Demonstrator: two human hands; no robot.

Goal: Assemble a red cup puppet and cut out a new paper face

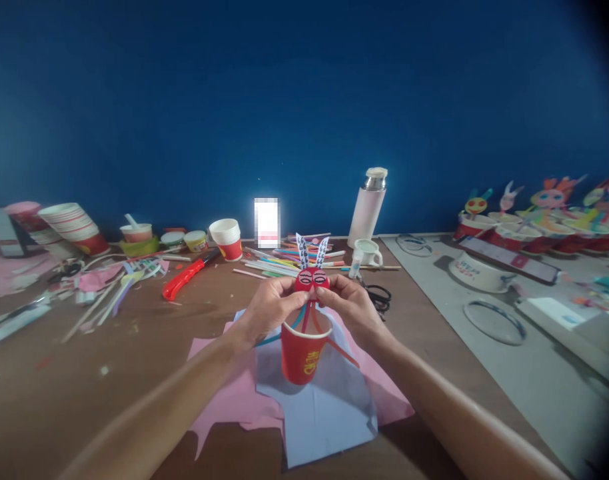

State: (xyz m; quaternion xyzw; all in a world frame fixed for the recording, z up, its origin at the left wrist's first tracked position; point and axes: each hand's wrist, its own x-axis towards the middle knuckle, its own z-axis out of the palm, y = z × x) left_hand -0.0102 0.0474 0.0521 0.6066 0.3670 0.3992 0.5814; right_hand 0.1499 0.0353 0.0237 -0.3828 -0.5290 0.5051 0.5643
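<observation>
Between my two hands is a red paper puppet head [312,278] with drawn eyes and two white, black-marked ears standing up from it. My left hand [277,300] pinches its left edge, and my right hand [347,300] pinches the right edge. Just below stands a red paper cup [304,353] with yellow lettering. Coloured strips run from under the head into the cup, and a blue one and an orange strip [343,353] stick out at its sides. Beneath the cup lie a light blue paper sheet [329,420] and pink paper [229,393].
A red-handled cutter [184,279], a short cup stack [226,240] and loose coloured sticks [274,261] lie beyond my hands. A thermos [368,210] and a white mug [368,253] stand behind on the right. Finished cup puppets [514,230] line the far right; paper scraps [92,280] lie left.
</observation>
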